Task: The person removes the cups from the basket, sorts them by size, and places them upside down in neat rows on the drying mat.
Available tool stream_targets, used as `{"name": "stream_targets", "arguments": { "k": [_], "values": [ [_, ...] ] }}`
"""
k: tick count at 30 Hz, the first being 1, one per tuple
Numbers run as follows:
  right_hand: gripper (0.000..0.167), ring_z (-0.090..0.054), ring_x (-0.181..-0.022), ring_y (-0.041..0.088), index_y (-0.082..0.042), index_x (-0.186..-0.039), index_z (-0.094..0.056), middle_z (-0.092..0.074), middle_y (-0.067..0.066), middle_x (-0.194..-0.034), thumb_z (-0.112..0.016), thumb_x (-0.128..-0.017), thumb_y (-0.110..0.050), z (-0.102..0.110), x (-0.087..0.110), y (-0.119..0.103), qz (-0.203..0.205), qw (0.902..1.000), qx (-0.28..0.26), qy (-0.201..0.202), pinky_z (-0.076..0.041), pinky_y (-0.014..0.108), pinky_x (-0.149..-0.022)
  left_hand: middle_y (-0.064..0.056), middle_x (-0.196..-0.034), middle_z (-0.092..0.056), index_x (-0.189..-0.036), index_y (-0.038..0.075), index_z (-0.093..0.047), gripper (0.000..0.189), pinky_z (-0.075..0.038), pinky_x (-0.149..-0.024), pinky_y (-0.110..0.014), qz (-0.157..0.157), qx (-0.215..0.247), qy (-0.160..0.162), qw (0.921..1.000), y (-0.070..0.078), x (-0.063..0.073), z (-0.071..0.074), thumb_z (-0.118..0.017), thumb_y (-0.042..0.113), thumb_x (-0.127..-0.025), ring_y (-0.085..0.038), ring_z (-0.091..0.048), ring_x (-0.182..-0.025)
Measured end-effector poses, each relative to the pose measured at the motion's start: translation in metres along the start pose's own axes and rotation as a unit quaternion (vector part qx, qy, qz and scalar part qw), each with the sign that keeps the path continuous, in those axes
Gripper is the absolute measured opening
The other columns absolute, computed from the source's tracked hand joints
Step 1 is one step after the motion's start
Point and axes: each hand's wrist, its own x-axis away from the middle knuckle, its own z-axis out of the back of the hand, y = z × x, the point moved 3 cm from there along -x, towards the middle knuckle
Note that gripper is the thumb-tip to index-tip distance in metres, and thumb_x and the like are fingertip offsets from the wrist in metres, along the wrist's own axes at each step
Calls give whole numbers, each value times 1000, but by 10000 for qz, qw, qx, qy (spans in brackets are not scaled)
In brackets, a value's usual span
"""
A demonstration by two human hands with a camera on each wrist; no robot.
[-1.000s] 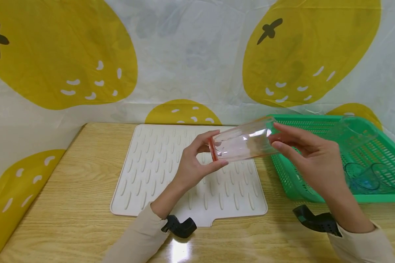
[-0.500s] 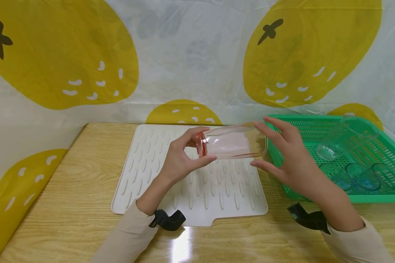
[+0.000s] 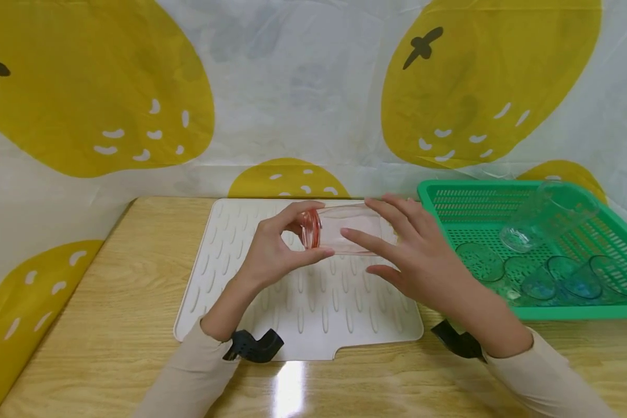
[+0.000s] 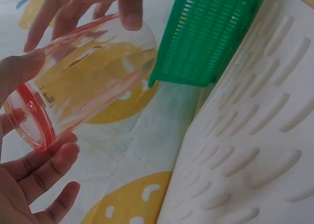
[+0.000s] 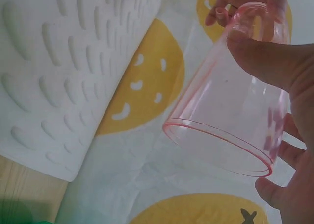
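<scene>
We see the left hand (image 3: 269, 247) pinching a sideways pink tumbler (image 3: 334, 223) by its base above the white mat (image 3: 303, 310); the right hand (image 3: 418, 249), loosely spread, touches it. Three o'clock: green basket (image 3: 470, 207) holding glasses (image 3: 587, 284); twelve: fruit-printed cloth (image 3: 298, 87).

Over the last second, the pink glass (image 3: 339, 218) has shifted left, away from the green basket (image 3: 580, 313), and come nearly level. The left hand (image 3: 274, 245) has moved with it. The right hand (image 3: 420, 252) has followed, uncovering a clear glass (image 3: 479, 262) inside the basket.
</scene>
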Motion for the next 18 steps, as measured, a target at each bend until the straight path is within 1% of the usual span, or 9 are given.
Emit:
{"name": "stream_targets", "arguments": {
  "k": [5,9,14,18],
  "values": [
    [91,-36,-128,41,-32,-140,-48,-39,20,-142,-91,-61,-17,-5,-1,0,126,9998,103,-106,-26,61,-102,7,-75,-59,-125,26,-61,60,-47,-71,-31,86,-93,-135,9998,1,-1,5,-87,25,-70,-11,-57,-73],
    [86,-41,-123,40,-32,-141,-47,-40,21,-141,-88,-67,-19,-11,-1,1,136,9998,63,-121,-32,57,-98,7,-79,-60,-125,25,-61,60,-47,-69,-30,92,-183,-240,9995,2,-1,7,-87,26,-70,-11,-57,-73],
    [80,-44,-121,39,-32,-143,-45,-41,21,-140,-84,-73,-23,-22,1,0,-20,9998,-103,-195,-38,54,-95,6,-83,-61,-123,24,-62,58,-47,-66,-29,209,-302,-325,9988,3,-1,9,-87,29,-70,-11,-58,-74],
    [82,-47,-119,38,-33,-145,-41,-43,19,-140,-83,-74,-26,-27,1,-3,-150,9996,25,-249,-42,53,-91,6,-84,-62,-122,25,-63,57,-47,-66,-29,333,-355,-343,9982,2,-1,10,-86,30,-71,-11,-58,-74]
  ]
}}
